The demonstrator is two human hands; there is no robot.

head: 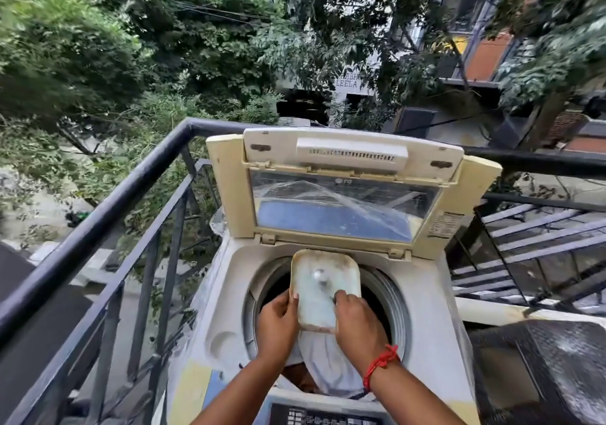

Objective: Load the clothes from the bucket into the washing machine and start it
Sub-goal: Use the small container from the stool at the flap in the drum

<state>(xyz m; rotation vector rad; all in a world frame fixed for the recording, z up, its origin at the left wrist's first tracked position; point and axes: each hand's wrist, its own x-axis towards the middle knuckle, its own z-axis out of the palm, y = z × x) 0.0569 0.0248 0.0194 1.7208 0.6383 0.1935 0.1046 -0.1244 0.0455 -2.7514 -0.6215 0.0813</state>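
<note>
**Both hands on tray over drum**

Left hand (277, 319) grips the tray's (323, 288) left edge, thumb on top; right hand (355, 318) curls over its right edge. Tray: rounded-rect plastic, yellowed, grimy. Washing machine (429, 310) lid (344, 195) up, window scratched. Clothes (323, 364) in drum w/ white fabric, mostly hidden. Control panel (328, 416) cut off at btm.

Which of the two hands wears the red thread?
The right hand: a red thread is tied round its wrist. The left hand, gripping the other edge of the pale tray, has a bare wrist.
</note>
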